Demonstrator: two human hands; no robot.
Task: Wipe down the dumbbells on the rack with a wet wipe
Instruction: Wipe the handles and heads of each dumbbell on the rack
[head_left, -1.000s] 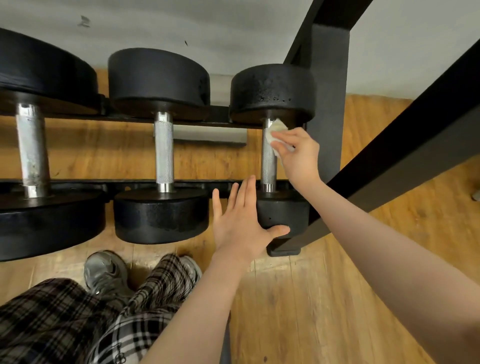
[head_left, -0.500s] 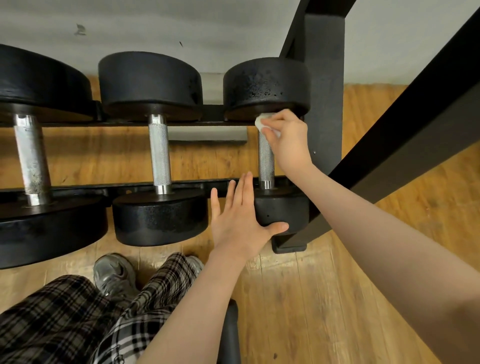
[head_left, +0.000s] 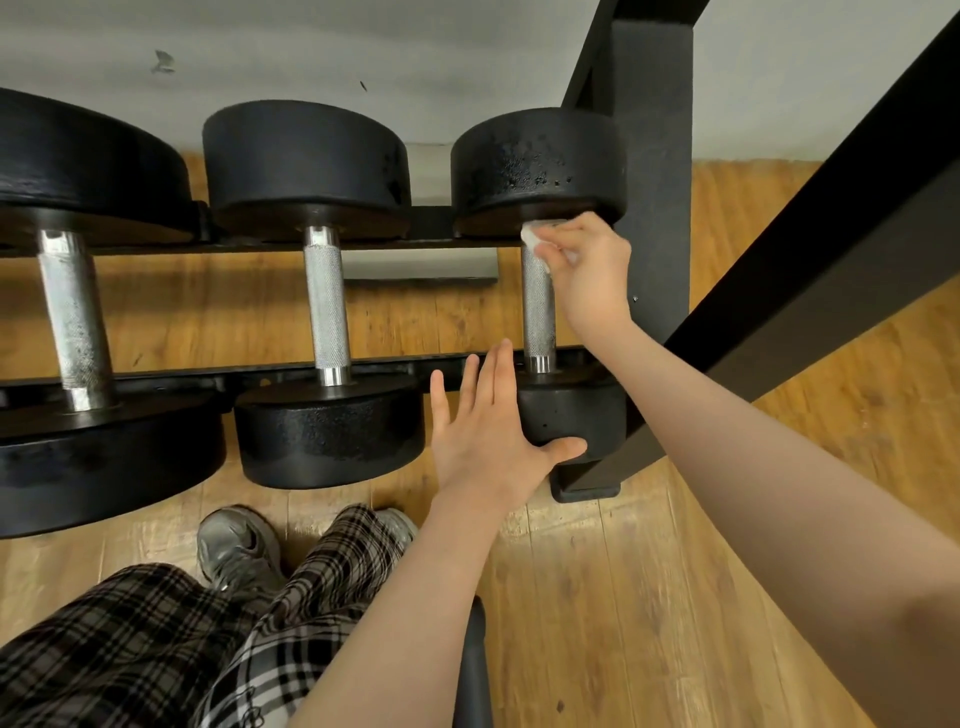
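My left hand sits nearest, fingers straight and spread, thumb pressed to the near head of the smallest dumbbell — steadying it, not gripping. That has not changed over the last second. What has changed is my right hand: it has slid the wet wipe from partway along the knurled handle up to its far end, where the wipe, pinched in curled fingers, now meets the underside of the far head. I judge the handle of this one is nearly covered; the two heads may still want a pass.

To the left on the rack, the middle dumbbell and the large dumbbell lie side by side, no hand or wipe on either, so I take most of the job to lie ahead.

In the way — the rack's upright post stands just beside my right hand, and a slanted black beam crosses over my right forearm, cramping that side. Below, plaid trousers and a grey shoe on the wood floor.
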